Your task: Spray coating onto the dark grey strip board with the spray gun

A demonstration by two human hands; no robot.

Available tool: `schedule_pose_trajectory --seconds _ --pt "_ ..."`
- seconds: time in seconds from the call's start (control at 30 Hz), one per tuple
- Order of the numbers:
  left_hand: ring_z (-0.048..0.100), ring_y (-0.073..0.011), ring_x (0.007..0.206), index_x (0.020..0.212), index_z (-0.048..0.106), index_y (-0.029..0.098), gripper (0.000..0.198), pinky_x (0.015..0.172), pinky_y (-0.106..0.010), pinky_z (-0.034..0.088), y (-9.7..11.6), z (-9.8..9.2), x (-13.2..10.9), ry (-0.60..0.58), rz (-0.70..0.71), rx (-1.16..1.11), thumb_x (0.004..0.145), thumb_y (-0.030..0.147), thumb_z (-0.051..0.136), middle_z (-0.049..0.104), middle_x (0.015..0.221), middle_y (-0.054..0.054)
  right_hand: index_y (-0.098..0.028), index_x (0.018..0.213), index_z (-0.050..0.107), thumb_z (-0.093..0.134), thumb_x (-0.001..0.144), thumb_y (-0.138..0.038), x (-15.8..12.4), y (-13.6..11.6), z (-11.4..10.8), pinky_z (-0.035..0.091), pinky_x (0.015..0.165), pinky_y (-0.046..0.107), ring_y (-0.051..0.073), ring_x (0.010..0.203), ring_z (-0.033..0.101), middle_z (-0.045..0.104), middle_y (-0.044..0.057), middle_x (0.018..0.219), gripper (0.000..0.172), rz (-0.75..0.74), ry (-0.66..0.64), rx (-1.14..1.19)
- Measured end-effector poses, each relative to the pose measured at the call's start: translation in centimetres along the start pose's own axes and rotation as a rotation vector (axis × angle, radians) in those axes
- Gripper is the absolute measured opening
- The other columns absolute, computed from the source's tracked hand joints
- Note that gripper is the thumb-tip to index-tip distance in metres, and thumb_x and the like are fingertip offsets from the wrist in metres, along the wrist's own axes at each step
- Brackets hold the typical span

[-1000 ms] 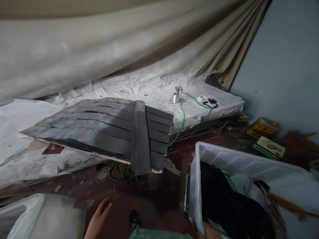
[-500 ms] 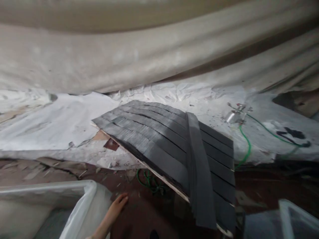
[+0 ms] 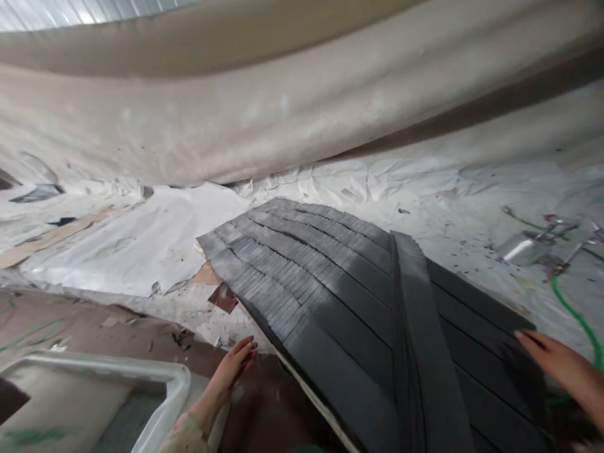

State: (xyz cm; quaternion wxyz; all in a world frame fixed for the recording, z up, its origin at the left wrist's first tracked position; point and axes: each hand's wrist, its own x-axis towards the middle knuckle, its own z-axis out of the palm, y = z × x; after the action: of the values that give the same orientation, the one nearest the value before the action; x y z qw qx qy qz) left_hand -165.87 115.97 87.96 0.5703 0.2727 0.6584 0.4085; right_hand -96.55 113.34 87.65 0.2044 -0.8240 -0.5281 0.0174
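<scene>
A board covered with overlapping rows of dark grey strips (image 3: 330,283) lies tilted across the white-covered bench, its near end jutting toward me. A stack of long grey strips (image 3: 431,340) lies crosswise on its right part. My left hand (image 3: 238,362) hovers left of the board's near edge, fingers loosely curled and apart, nothing in it. On the right, my right hand (image 3: 547,352) is at the board's right edge, its fingertips at the dark strips; its grip is partly hidden.
A metal spray gun (image 3: 523,246) with a green hose (image 3: 578,314) rests on the bench at right. White paper (image 3: 141,251) covers the left. A translucent bin (image 3: 177,384) stands at lower left. A beige cloth (image 3: 236,113) hangs behind.
My right hand has come into view at the board's right edge. My left hand has moved up and slightly right. The view has shifted, so the board appears larger and further right.
</scene>
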Motion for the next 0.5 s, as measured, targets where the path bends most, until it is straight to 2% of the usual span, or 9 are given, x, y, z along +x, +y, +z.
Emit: schedule_pose_trajectory --seconds 0.03,0.1,0.23,0.33,0.4,0.5 --pt "0.063 -0.0176 0.092 0.106 0.055 0.018 0.033 0.076 -0.024 0.05 0.3 -0.7 0.1 0.013 -0.024 -0.026 0.075 0.028 0.06 0.063 0.107 -0.01 -0.008 0.084 0.068 0.042 0.087 -0.032 2.0 -0.8 0.7 0.042 0.069 0.031 0.022 0.078 0.061 0.064 0.021 0.088 0.036 0.051 -0.068 -0.014" --pt "0.063 -0.0186 0.094 0.105 0.055 0.019 0.032 0.079 -0.024 0.051 0.6 -2.4 0.4 0.07 -0.029 -0.064 0.074 0.024 0.062 0.065 0.104 -0.009 -0.011 0.098 0.065 0.041 0.087 -0.032 5.2 -2.7 2.2 0.041 0.078 0.027 0.021 0.094 0.058 0.062 0.017 0.101 0.035 0.047 -0.096 -0.014" --pt "0.062 -0.0202 0.097 0.104 0.055 0.02 0.027 0.082 -0.027 0.05 0.5 -5.6 2.0 0.128 -0.123 -0.129 0.077 0.019 0.057 0.066 0.1 -0.008 -0.015 0.112 0.059 0.039 0.086 -0.042 8.1 -5.2 3.5 0.038 0.086 0.027 0.021 0.101 0.054 0.058 0.013 0.111 0.042 0.058 -0.12 -0.057" --pt "0.063 -0.0186 0.092 0.103 0.055 0.019 0.025 0.079 -0.026 0.051 1.7 -7.4 3.2 0.138 -0.107 -0.168 0.078 0.015 0.054 0.066 0.099 -0.008 -0.013 0.112 0.059 0.038 0.085 -0.043 8.1 -5.2 2.1 0.038 0.087 0.027 0.022 0.102 0.053 0.058 0.013 0.111 0.045 0.071 -0.152 -0.09" --pt "0.064 -0.016 0.088 0.101 0.055 0.018 0.024 0.075 -0.022 0.052 3.5 -8.3 4.0 0.145 -0.067 -0.189 0.078 0.013 0.053 0.065 0.097 -0.006 -0.01 0.108 0.062 0.037 0.085 -0.039 7.6 -4.8 0.6 0.039 0.086 0.027 0.023 0.102 0.054 0.059 0.015 0.11 0.045 0.085 -0.168 -0.106" --pt "0.065 -0.0125 0.08 0.097 0.055 0.017 0.019 0.068 -0.019 0.053 6.6 -9.4 5.6 0.174 -0.019 -0.227 0.08 0.011 0.051 0.065 0.094 -0.006 -0.009 0.092 0.069 0.035 0.084 -0.031 7.0 -4.9 -1.4 0.042 0.081 0.031 0.027 0.094 0.057 0.061 0.02 0.101 0.042 0.101 -0.154 -0.14"
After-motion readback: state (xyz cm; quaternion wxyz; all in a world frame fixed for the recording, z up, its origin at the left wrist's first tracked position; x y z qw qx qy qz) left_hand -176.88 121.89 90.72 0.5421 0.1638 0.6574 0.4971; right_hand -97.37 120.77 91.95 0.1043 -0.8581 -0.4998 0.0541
